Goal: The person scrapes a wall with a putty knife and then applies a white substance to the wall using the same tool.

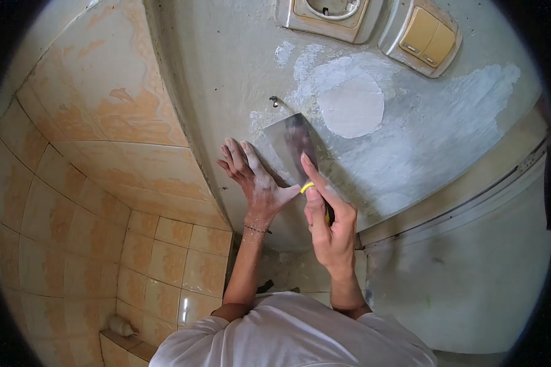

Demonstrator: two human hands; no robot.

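Shirt (294, 333): whitish, faint lilac-grey cast, thin-looking soft cloth, loose cut, long shallow creases running across chest and shoulders. Left sleeve (193, 336) and right sleeve (382, 333): short, same pale cloth, rumpled into folds. Both forearms bare past hems. Bracelet (257, 229): thin dark band around left wrist, bumpy outline, beads or knots too small to tell. Left hand (262, 191): white powdery dust over back, thumb and fingers; scattered white specks around bracelet and onto forearm. Right hand (335, 232): slim fingers, wrist bare.
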